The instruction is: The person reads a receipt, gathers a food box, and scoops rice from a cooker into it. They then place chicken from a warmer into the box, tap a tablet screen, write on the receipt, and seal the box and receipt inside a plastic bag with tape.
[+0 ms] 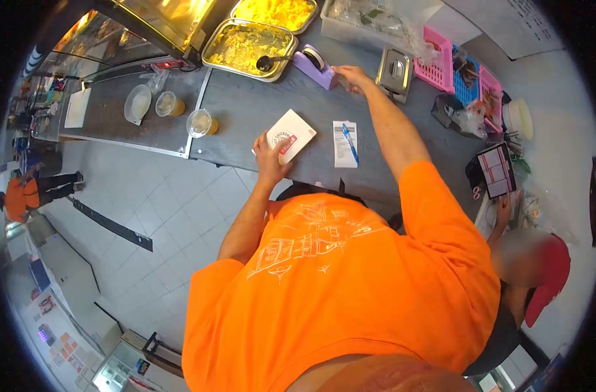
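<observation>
On the dark counter lies a small white box (295, 130) with red print, and my left hand (272, 155) grips its near left side, fingers on top. My right hand (353, 78) reaches out to the purple tape dispenser (316, 67), its fingers closed at the dispenser's right end; what they pinch is too small to make out. Between my arms, a white paper slip (344, 145) lies flat with a blue pen (349, 142) across it.
Metal trays of yellow food (249, 49) stand at the back, with a black ladle (265, 63). Lidded cups (200, 123) are at left. A steel container (395, 72) and pink baskets (435, 59) stand right. A person in a red cap (551, 274) is close at right.
</observation>
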Demonstrator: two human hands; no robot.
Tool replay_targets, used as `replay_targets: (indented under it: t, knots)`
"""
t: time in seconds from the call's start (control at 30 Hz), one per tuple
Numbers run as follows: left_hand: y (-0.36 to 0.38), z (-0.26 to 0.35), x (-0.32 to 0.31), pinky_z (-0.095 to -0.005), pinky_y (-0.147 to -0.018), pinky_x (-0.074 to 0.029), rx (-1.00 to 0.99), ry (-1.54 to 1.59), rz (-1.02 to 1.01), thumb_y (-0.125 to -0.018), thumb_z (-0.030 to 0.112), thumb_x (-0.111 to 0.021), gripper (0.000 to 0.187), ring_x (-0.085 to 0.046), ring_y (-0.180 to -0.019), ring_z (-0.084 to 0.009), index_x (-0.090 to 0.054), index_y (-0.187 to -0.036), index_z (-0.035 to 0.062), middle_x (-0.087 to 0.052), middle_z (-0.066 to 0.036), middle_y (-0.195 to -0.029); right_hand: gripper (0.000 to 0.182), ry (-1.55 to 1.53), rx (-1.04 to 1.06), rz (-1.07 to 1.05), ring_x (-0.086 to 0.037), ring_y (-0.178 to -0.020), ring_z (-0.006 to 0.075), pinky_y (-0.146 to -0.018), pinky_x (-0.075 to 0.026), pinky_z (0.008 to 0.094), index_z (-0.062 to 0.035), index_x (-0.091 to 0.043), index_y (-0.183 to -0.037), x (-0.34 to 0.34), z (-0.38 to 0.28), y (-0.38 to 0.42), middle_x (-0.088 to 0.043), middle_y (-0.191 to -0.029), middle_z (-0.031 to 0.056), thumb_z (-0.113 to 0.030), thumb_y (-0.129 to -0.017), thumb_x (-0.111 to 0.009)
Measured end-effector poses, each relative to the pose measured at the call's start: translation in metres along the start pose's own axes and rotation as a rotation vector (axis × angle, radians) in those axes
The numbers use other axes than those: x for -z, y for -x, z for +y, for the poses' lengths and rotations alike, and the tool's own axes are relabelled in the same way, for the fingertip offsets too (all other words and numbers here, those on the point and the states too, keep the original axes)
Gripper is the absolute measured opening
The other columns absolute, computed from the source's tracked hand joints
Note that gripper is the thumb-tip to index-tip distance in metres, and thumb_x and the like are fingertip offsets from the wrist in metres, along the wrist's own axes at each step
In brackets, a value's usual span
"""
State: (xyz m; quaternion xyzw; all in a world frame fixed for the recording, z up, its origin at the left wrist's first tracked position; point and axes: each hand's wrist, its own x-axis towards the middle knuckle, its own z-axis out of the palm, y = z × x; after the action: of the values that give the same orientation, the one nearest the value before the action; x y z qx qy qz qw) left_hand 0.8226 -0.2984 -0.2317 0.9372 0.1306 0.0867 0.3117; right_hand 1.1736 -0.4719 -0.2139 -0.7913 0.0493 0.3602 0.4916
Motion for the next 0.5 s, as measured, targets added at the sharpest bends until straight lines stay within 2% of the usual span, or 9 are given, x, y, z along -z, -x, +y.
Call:
replay_targets:
  t: [0.1, 0.2, 0.3, 0.4, 0.5]
  knots:
    - [-0.002, -0.003, 0.0, -0.0521, -0.112, -0.031, 0.002, 0.028, 0.019, -0.051, 0.007, -0.088, 0.077, -0.025, -0.137, -0.0448, -0.068, -0.122, 0.03, -0.029, -0.023, -0.149, 0.033, -0.079, 0.048, -0.028, -0.04, -0.059, 0.0065, -0.052, -0.039, 0.0243, -0.0227, -0.073, -0.105, -0.008, 0.004, -0.004, -0.05, -0.072, -0.0085, -0.048, -0.084, -0.075]
    - [-0.002, -0.005, 0.0, -0.0518, -0.113, -0.029, -0.007, 0.052, 0.008, -0.052, 0.008, -0.088, 0.077, -0.025, -0.136, -0.0457, -0.068, -0.123, 0.0299, -0.03, -0.025, -0.148, 0.031, -0.158, 0.033, -0.087, -0.048, -0.061, 0.0083, -0.054, -0.039, 0.0261, -0.0181, -0.073, -0.101, -0.014, 0.01, -0.019, -0.058, -0.076, -0.0046, -0.043, -0.083, -0.077]
    - [-0.004, -0.009, -0.003, -0.0519, -0.113, -0.029, -0.027, 0.055, 0.018, -0.053, 0.01, -0.088, 0.076, -0.025, -0.135, -0.047, -0.068, -0.123, 0.0292, -0.03, -0.026, -0.148, 0.027, -0.131, 0.104, -0.13, -0.051, -0.065, 0.0079, -0.054, -0.04, 0.0274, -0.0147, -0.073, -0.095, -0.016, 0.007, -0.03, -0.063, -0.081, -0.0027, -0.039, -0.084, -0.077]
    - [-0.005, -0.014, 0.001, -0.0525, -0.113, -0.028, 0.001, 0.09, 0.003, -0.054, 0.015, -0.087, 0.074, -0.025, -0.135, -0.0479, -0.068, -0.124, 0.0282, -0.03, -0.027, -0.147, 0.019, -0.434, 0.133, -0.206, -0.058, -0.067, 0.011, -0.055, -0.046, 0.0297, -0.0084, -0.073, -0.099, -0.005, 0.02, -0.036, -0.067, -0.084, -0.0016, -0.023, -0.088, -0.073]
    - [-0.023, -0.023, 0.005, -0.0532, -0.112, -0.027, 0.051, 0.17, 0.024, -0.056, 0.023, -0.085, 0.073, -0.027, -0.134, -0.0472, -0.066, -0.126, 0.0265, -0.036, -0.029, -0.143, 0.017, -0.705, 0.228, -0.146, -0.062, -0.068, 0.0175, -0.061, -0.05, 0.0333, -0.0088, -0.074, -0.097, 0.001, 0.06, -0.028, -0.068, -0.082, -0.0004, -0.02, -0.084, -0.075]
